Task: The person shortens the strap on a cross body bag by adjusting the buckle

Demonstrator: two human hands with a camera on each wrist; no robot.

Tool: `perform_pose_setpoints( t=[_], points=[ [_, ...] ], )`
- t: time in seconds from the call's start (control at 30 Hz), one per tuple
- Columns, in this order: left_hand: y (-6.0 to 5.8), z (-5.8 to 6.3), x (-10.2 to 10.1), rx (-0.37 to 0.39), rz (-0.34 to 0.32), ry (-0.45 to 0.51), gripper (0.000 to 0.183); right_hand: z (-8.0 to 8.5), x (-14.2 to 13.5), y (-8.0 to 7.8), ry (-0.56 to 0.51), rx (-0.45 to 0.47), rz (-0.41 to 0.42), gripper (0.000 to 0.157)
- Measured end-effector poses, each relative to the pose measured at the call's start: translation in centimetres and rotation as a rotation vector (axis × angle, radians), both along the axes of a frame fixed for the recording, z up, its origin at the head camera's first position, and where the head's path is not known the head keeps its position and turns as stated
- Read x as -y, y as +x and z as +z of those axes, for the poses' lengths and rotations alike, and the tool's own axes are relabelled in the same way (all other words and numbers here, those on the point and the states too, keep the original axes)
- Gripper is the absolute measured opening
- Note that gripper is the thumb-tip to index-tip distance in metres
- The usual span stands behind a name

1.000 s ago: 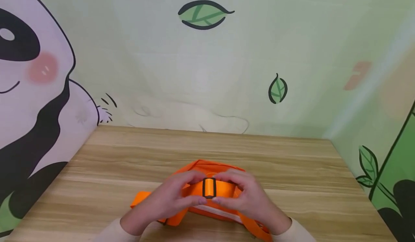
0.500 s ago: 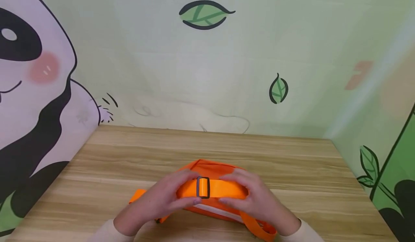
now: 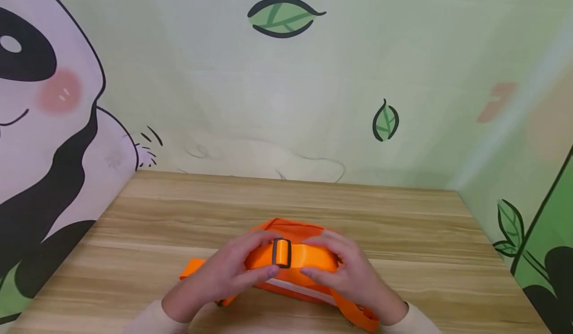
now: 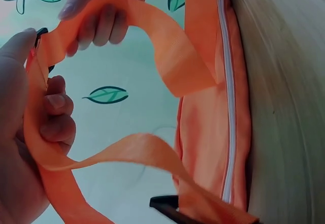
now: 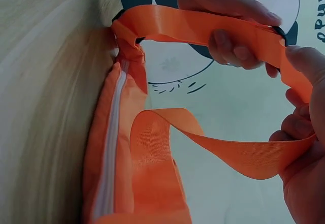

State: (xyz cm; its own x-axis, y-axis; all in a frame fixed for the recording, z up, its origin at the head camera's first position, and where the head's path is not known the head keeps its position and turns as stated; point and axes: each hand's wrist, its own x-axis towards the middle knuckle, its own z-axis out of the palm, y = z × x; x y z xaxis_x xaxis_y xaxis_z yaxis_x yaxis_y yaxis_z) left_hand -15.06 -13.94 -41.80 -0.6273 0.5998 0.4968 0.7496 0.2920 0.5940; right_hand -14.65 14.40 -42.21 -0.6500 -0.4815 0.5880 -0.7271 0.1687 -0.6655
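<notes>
Broadly, a pale green wall printed with a panda and leaves fills the upper part of the head frame, and a wood-grain worktop spreads below it. On that, at the lower middle, sits an orange bag, partly hidden by the hands. It looks like thin cloth, so I'd expect it to be light, soft and hard to break, sagging wherever nothing props it up. Its orange strap is flat webbing, raised in front of the bag and hanging in loose loops; it should bend and twist easily, with perhaps a slight slip to its smooth face. The left hand grasps it beside the buckle, thumb in front and fingers curled behind; the right hand holds the webbing the same way, further right. A white zip runs along the bag's near side, under the hands. Smallest is the black buckle, between the two hands, probably the one stiff part here. Its frame seems the best place for a firm pinch, with the other hand on the flat webbing close by, since a hold far out would only fold the strap
</notes>
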Motion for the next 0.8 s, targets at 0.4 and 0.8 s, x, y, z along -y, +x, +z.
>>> perform_pose_setpoints(
  t=[0.4,0.8],
  points=[
    [0.3,0.3,-0.8,0.083,-0.011,0.058,0.043,-0.7,1.2,0.1,-0.047,0.014,0.03,0.04],
    [0.2,-0.1,-0.7,0.079,-0.051,0.113,0.043,-0.9,1.9,0.8,-0.127,0.213,0.005,0.036]
  ],
)
